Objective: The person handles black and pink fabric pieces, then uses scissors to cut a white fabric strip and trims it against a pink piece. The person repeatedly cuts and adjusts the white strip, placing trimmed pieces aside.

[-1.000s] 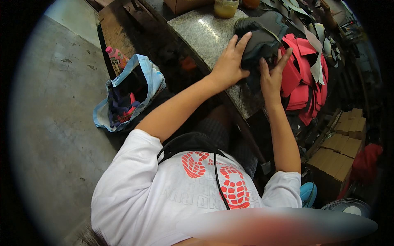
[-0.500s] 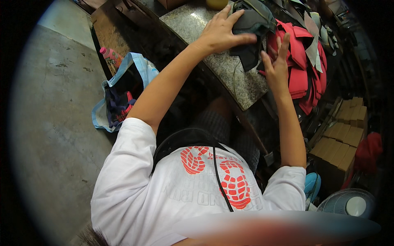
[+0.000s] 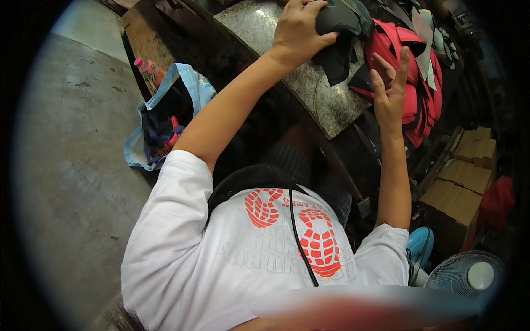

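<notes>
My left hand [image 3: 301, 28] is at the far edge of the view, thumb and fingers closed around the side of a dark grey-green padded fabric piece [image 3: 341, 17]. Its fingertips are partly cut off by the frame. A flat black piece [image 3: 337, 62] hangs below it over the speckled stone slab [image 3: 312, 94]. Farther right, my right hand [image 3: 391, 96] has its fingers stretched apart and holds nothing I can see. It is over the near left side of a pile of red fabric pieces [image 3: 411, 105]. A black piece with a red edge [image 3: 361, 83] lies beside that hand.
Grey strips [image 3: 424, 52] lie on the red pile. A light-blue-edged bag [image 3: 160, 102] and a pink bottle [image 3: 148, 69] are at the left. At the right are stacked cardboard boxes [image 3: 455, 190], a red cloth [image 3: 497, 204] and a fan [image 3: 466, 276].
My left hand has moved slightly away and closed on the dark padded piece, which has shifted farther off. My right hand has moved right, over the red pile.
</notes>
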